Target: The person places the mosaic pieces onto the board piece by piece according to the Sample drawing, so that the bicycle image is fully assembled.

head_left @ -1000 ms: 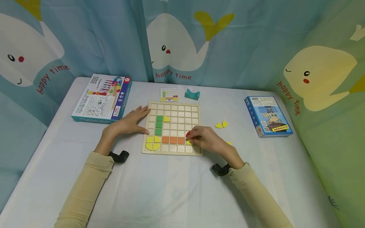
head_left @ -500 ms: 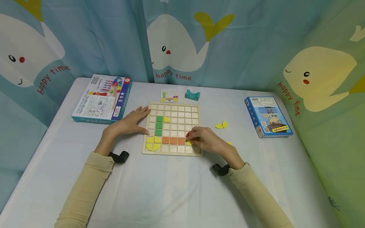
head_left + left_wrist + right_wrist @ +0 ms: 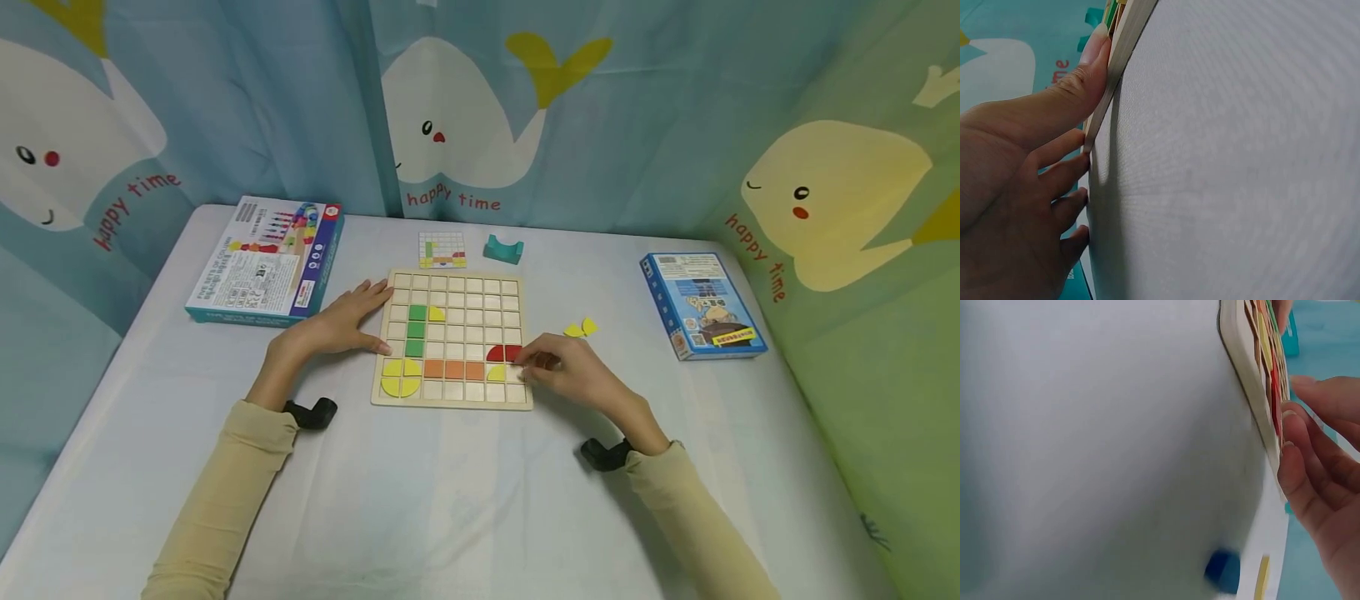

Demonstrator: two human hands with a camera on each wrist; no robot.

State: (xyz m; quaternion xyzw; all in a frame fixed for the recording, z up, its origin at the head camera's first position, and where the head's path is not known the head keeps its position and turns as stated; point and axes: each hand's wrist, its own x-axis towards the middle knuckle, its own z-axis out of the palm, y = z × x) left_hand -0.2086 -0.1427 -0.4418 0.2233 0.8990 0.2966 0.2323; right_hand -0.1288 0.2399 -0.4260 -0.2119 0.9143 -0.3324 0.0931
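Note:
A wooden grid board [image 3: 476,392] lies on the table. My left hand [image 3: 333,323] rests at its left edge, fingers extended; the left wrist view shows the thumb [image 3: 1094,62] against the rim. Over the board's right edge my right hand [image 3: 573,367] has loosely bent fingers, holding nothing visible, beside two red tiles [image 3: 497,354], one rounded. Just below them sits a yellow quarter-circle tile [image 3: 496,373]. Orange square tiles [image 3: 453,369] form a row, green square tiles [image 3: 416,330] a column. Yellow quarter tiles [image 3: 401,377] make a circle at lower left.
Behind the board lie a pattern card [image 3: 442,250] and a teal stand [image 3: 503,249]. Loose yellow quarter tiles [image 3: 581,328] are right of the board. A large toy box [image 3: 262,262] stands at left, a blue box [image 3: 705,308] at right.
My right hand has moved right, off the red tiles, and its fingers have parted from them; both tiles now show in the grid. The left hand stays in place.

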